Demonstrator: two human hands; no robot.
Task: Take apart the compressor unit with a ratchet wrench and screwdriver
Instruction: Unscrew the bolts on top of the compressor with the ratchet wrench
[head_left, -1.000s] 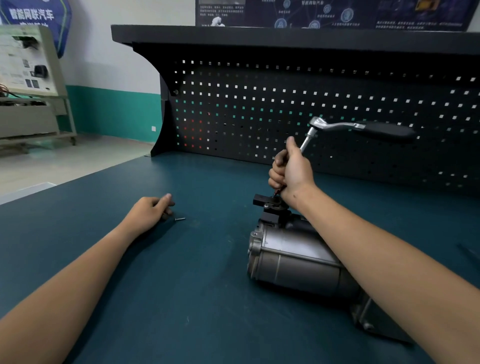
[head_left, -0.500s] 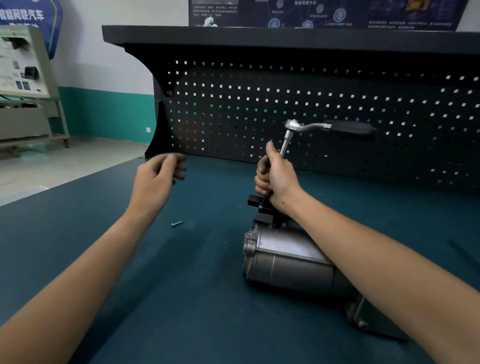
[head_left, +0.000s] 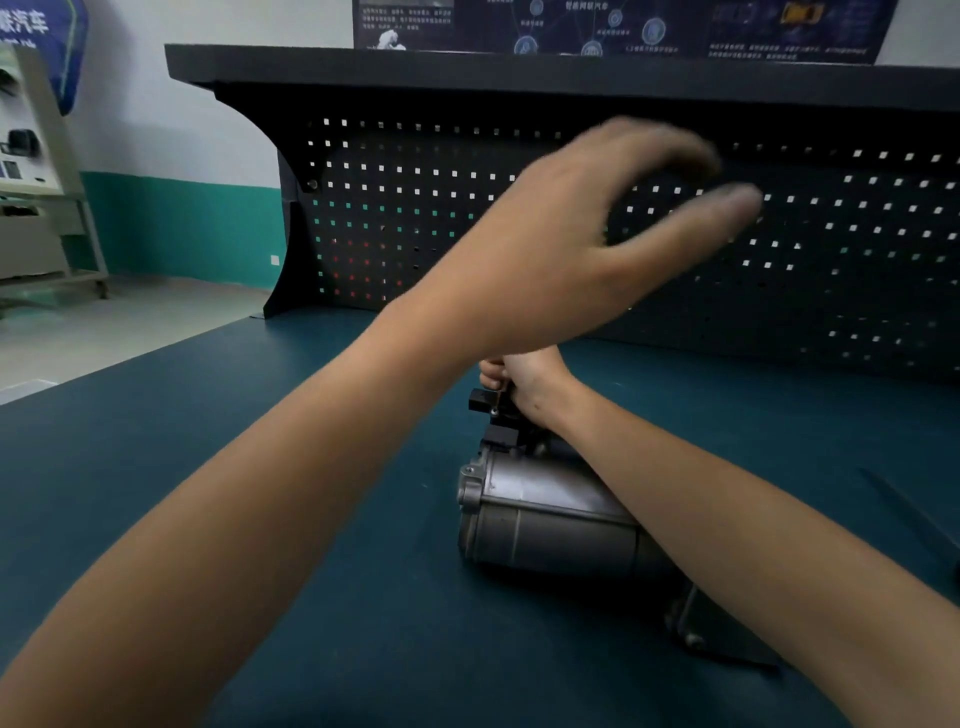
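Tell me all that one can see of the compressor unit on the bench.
The compressor unit is a dull grey metal cylinder lying on its side on the teal bench top. A lugged flange closes its left end; a black fitting stands on top. The right hand holds a thin tool shaft on that fitting, and the forearm passes over its body.

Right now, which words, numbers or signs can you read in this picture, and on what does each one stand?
"汽车" on the blue banner, cut off at the frame's left edge.
Dark poster, top of frame: print too small and blurred to read.
White panel at left: labels too small to read.
Compressor unit: no text shows.
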